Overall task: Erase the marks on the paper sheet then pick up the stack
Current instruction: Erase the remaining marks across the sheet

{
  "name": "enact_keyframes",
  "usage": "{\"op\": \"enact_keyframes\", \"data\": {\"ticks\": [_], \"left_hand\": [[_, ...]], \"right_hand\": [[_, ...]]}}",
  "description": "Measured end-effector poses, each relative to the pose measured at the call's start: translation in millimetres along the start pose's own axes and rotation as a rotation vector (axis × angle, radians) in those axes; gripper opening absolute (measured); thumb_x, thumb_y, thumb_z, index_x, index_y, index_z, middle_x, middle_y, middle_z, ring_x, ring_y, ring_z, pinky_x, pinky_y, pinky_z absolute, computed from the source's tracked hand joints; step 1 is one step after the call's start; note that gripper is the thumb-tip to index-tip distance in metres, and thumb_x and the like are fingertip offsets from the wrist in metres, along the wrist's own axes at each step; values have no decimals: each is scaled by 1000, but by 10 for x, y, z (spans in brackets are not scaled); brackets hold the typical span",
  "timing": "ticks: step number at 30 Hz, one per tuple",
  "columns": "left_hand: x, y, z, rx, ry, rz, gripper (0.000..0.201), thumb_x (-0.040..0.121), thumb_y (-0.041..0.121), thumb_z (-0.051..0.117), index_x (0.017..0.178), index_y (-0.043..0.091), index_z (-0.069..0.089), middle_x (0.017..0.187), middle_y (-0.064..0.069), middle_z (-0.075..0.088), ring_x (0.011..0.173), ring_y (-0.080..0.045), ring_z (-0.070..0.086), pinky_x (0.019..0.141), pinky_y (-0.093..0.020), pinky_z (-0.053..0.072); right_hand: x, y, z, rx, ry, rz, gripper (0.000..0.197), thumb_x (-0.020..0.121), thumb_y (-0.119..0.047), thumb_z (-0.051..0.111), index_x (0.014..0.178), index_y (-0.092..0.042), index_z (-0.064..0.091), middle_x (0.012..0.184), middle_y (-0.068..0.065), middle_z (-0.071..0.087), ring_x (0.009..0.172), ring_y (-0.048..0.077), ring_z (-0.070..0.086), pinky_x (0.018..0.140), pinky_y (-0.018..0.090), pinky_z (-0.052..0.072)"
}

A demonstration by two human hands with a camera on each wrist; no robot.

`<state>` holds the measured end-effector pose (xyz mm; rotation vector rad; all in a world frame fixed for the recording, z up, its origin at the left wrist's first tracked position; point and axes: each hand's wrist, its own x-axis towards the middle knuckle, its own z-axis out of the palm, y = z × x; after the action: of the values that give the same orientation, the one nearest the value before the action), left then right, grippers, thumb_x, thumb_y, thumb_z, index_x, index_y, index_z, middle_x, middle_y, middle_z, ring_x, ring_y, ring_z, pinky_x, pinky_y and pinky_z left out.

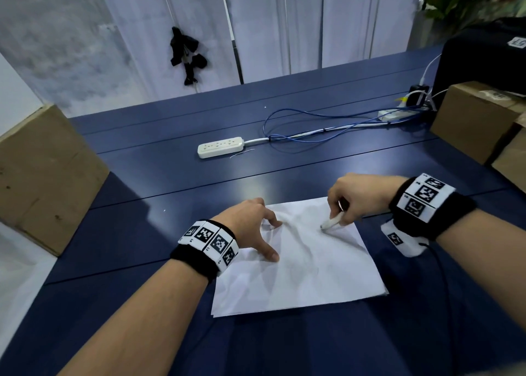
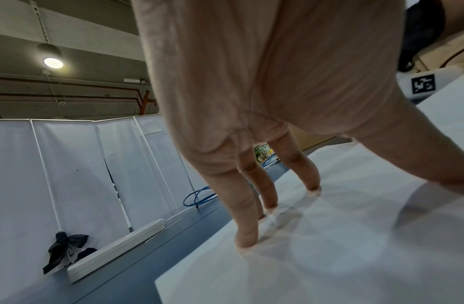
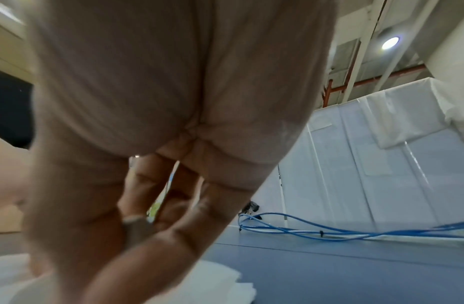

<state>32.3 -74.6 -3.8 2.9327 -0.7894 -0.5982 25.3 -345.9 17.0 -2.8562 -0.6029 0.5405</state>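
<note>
A thin stack of white paper sheets (image 1: 307, 273) lies on the dark blue table (image 1: 170, 233), its top sheet slightly wrinkled. My left hand (image 1: 256, 227) presses down on the sheet's left part with spread, straight fingers (image 2: 247, 236), the thumb near the middle left edge. My right hand (image 1: 353, 202) grips a white stick eraser (image 1: 331, 222) like a pen, its tip touching the paper's upper right area. In the right wrist view the curled fingers (image 3: 137, 185) close round the eraser's end (image 3: 136, 221) above the paper (image 3: 220, 288). Any marks are too faint to make out.
A white power strip (image 1: 220, 147) with blue and white cables (image 1: 313, 130) lies further back. Cardboard boxes stand at the left (image 1: 42, 176) and right (image 1: 478, 119) edges. A black bag (image 1: 484, 59) sits behind the right box. White screens (image 1: 270, 25) close the back.
</note>
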Motion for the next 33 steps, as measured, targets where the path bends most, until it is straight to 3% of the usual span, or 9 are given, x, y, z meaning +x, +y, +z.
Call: {"op": "enact_keyframes", "data": {"ticks": [3,6,9,14,17,20,24,30,33], "left_hand": [[-12,11,-14,4,-8,2,82,56,64,88,130,38,62,111,9,44,103,-14,51,93,-37,50],[-20,4,-20,3,-16,10,82,58,63,87,131,39,61,114,8,45,106,-15,53,94,-37,50],[-10,-1,-14,18,-21,20,84,63,66,83,139,47,52,113,7,42,110,-17,52,95,-37,48],[23,174,35,101,-13,6,78,75,85,53,145,58,34,113,1,39,121,-26,46,97,-41,45],[26,247,88,151,25,12,84,74,83,58,148,54,30,121,-6,45,117,-28,47,86,-37,42],[25,255,99,144,28,1,86,73,82,61,148,53,31,122,-6,45,118,-28,47,87,-37,43],[38,249,92,142,20,-10,89,72,82,62,149,51,31,123,-6,44,119,-28,46,88,-37,44],[34,257,81,124,20,-12,87,71,80,65,148,53,33,120,-5,44,117,-28,46,82,-35,40],[49,248,90,122,23,-13,88,70,81,65,147,54,33,119,-5,44,116,-27,46,84,-36,43]], "right_hand": [[130,26,-63,-80,196,49,8,80,-19,71,87,-23,73,75,-12,67,71,9,57,58,18,39],[132,78,-97,-12,323,72,7,82,-19,71,89,-21,73,84,-9,64,77,11,55,55,9,31],[55,34,-59,3,260,41,8,82,-23,74,89,-26,72,73,-16,58,67,0,52,54,6,29],[26,40,103,35,190,40,22,79,-42,78,78,-25,65,77,-10,67,70,11,57,52,12,33],[0,43,97,36,199,28,33,80,-57,73,82,-24,68,69,-13,61,67,5,55,53,11,34],[-48,14,126,-3,178,-7,35,84,-60,67,92,-26,72,70,-14,61,67,5,55,62,22,43],[-126,-25,99,21,-41,-49,24,78,-52,76,84,-30,75,66,-16,67,63,2,55,61,19,45],[122,22,64,-102,273,27,23,88,-46,66,90,-24,73,71,-14,55,75,13,53,55,18,32],[16,37,128,25,155,-34,23,82,-52,73,80,-29,72,62,-16,59,62,4,54,56,15,37]]}}
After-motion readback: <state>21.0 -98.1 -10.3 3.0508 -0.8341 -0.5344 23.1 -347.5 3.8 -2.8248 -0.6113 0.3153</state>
